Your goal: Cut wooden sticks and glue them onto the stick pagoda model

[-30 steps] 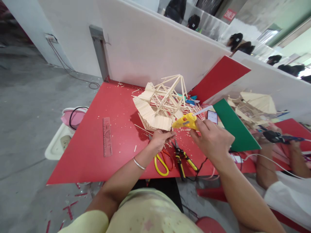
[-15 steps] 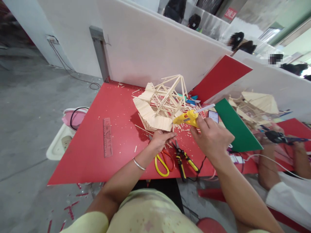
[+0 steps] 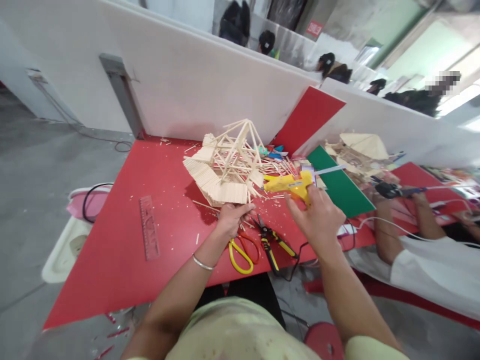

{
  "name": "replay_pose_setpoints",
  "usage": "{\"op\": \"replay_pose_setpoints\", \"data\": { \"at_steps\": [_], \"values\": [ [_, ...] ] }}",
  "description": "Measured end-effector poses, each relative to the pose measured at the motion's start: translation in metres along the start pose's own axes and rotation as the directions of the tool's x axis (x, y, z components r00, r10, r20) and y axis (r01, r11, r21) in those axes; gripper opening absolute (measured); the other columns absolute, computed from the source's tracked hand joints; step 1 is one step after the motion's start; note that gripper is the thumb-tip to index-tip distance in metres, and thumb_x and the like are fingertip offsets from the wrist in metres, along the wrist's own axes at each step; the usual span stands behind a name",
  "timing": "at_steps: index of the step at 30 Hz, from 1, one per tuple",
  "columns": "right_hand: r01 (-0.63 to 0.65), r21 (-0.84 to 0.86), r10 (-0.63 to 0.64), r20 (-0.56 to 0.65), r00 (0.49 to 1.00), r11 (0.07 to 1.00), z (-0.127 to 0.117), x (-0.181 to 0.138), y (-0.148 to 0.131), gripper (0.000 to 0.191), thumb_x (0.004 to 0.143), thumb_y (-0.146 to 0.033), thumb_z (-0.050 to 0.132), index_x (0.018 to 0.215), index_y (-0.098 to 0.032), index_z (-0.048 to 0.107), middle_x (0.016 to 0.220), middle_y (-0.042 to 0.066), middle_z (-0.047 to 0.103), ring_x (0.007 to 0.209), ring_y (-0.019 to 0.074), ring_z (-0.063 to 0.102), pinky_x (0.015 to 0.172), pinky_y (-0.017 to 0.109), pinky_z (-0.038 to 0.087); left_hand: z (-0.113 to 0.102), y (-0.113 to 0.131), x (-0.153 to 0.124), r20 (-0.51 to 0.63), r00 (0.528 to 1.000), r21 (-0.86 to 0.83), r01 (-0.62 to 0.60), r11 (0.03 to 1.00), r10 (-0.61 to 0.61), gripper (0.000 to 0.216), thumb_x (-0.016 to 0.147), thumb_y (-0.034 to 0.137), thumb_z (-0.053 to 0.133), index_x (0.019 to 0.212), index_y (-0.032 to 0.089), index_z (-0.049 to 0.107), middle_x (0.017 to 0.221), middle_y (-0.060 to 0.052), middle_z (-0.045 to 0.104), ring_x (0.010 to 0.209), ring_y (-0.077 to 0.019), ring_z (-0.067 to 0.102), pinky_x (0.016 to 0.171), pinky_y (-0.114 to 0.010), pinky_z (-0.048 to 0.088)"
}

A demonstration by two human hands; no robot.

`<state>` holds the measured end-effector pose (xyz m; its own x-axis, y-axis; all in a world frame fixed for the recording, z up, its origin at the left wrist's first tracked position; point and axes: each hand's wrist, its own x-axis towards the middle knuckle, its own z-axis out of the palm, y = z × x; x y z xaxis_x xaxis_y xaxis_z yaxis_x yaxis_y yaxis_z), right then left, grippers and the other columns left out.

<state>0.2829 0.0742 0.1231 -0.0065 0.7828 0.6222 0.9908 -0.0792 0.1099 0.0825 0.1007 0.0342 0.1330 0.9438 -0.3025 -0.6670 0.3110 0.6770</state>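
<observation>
A model building of pale wooden sticks [image 3: 230, 193] stands on the red tabletop, with an open roof frame above a band of closely laid sticks. My left hand [image 3: 229, 220], with a bangle at the wrist, is closed at the model's front lower edge, thumb and fingers pinched there; what lies between the fingertips is partly hidden. In my right hand [image 3: 320, 215] is a yellow hot glue gun [image 3: 287, 184], a white glue stick poking from its back. Its nozzle points left, a short gap from the model's right side. Below lie yellow-and-red-handled scissors [image 3: 240, 256] and black-and-yellow pliers [image 3: 270, 242].
A clear ruler [image 3: 149, 227] lies on the left of the red table [image 3: 112, 250]. Loose sticks [image 3: 275, 167] are heaped behind the glue gun. A green board [image 3: 341, 182] and white partition [image 3: 210, 85] border the space. Another person's arms [image 3: 386, 225] are at the right.
The glue gun has drawn away from the model's right corner, leaving a wider gap. My left hand stays at the front edge. The whole view has swung to the right.
</observation>
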Motion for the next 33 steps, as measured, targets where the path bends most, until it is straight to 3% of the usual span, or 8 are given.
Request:
{"op": "replay_pose_setpoints", "data": {
  "at_steps": [4,8,10,15,18,22,27,33],
  "values": [
    [-0.362,0.081,0.319,0.327,0.890,0.929,0.031,-0.046,0.030,0.072,0.082,-0.068,0.056,0.128,-0.013,0.058,0.101,0.015,0.071,0.085,0.0275,0.065,0.065,0.031,0.040,-0.003,-0.006,0.007,0.001,1.000,0.019,-0.001,1.000,0.001,0.040,0.047,0.030,0.094,0.070,0.006,0.073,0.063,-0.009,0.071,0.053,-0.0119,0.063,0.044,-0.019,0.042],
    [-0.506,0.134,0.336,0.601,0.725,0.852,0.058,-0.083,0.038,0.056,0.079,-0.059,0.063,0.112,-0.014,0.066,0.086,0.011,0.072,0.079,0.0260,0.066,0.065,0.031,0.045,-0.007,-0.014,0.012,0.028,0.999,0.042,-0.025,0.999,0.023,0.040,0.049,0.031,0.094,0.074,0.006,0.074,0.068,-0.010,0.073,0.057,-0.0126,0.065,0.045,-0.018,0.042],
    [-0.477,0.146,0.319,0.573,0.755,0.867,0.058,-0.089,0.032,0.053,0.079,-0.053,0.065,0.114,-0.014,0.066,0.096,0.014,0.073,0.087,0.0277,0.067,0.070,0.033,0.047,-0.008,-0.017,0.014,0.048,0.999,0.043,-0.028,0.999,0.026,0.041,0.050,0.031,0.094,0.077,0.006,0.074,0.072,-0.011,0.074,0.059,-0.0131,0.066,0.046,-0.018,0.043],
    [-0.185,0.513,0.081,0.218,0.973,0.838,0.029,-0.071,-0.017,0.033,0.092,-0.044,0.054,0.104,-0.020,0.073,0.100,0.012,0.073,0.091,0.0235,0.067,0.083,0.036,0.050,-0.010,-0.017,0.016,0.058,0.997,0.071,-0.045,0.996,0.041,0.040,0.054,0.034,0.092,0.078,0.006,0.074,0.069,-0.011,0.073,0.054,-0.0112,0.063,0.046,-0.019,0.041],
    [-0.045,0.685,-0.041,0.109,0.993,0.727,0.020,-0.060,-0.053,0.023,0.093,-0.036,0.056,0.094,-0.022,0.074,0.088,0.006,0.074,0.081,0.0187,0.067,0.079,0.032,0.052,-0.011,-0.016,0.015,0.052,0.997,0.066,-0.052,0.996,0.049,0.041,0.054,0.033,0.092,0.081,0.008,0.074,0.072,-0.010,0.073,0.057,-0.0132,0.065,0.046,-0.019,0.040],
    [0.063,0.663,-0.055,-0.033,0.998,0.746,0.027,-0.058,-0.081,0.018,0.088,-0.030,0.062,0.096,-0.020,0.075,0.088,0.008,0.071,0.086,0.0203,0.064,0.082,0.035,0.052,-0.009,-0.010,0.010,0.062,0.996,0.015,-0.062,0.998,0.061,0.043,0.051,0.031,0.093,0.082,0.009,0.073,0.071,-0.007,0.072,0.055,-0.0115,0.061,0.047,-0.021,0.040],
    [-0.175,0.732,0.105,0.141,0.984,0.658,0.041,-0.051,-0.085,0.026,0.090,-0.038,0.060,0.097,-0.019,0.076,0.081,0.005,0.069,0.069,0.0153,0.060,0.069,0.030,0.050,-0.005,-0.004,0.007,0.033,0.998,0.039,-0.058,0.998,0.057,0.048,0.044,0.029,0.094,0.082,0.009,0.072,0.069,-0.006,0.071,0.053,-0.0116,0.060,0.046,-0.020,0.037],
    [-0.496,0.805,0.037,0.513,0.858,0.324,0.052,-0.028,-0.077,0.030,0.082,-0.045,0.068,0.090,-0.019,0.079,0.083,0.003,0.075,0.076,0.0182,0.066,0.076,0.031,0.052,-0.007,-0.005,0.010,0.039,0.993,0.079,-0.110,0.991,0.107,0.045,0.046,0.033,0.094,0.078,0.010,0.072,0.066,-0.006,0.071,0.054,-0.0120,0.059,0.049,-0.022,0.041]
  ]
}}
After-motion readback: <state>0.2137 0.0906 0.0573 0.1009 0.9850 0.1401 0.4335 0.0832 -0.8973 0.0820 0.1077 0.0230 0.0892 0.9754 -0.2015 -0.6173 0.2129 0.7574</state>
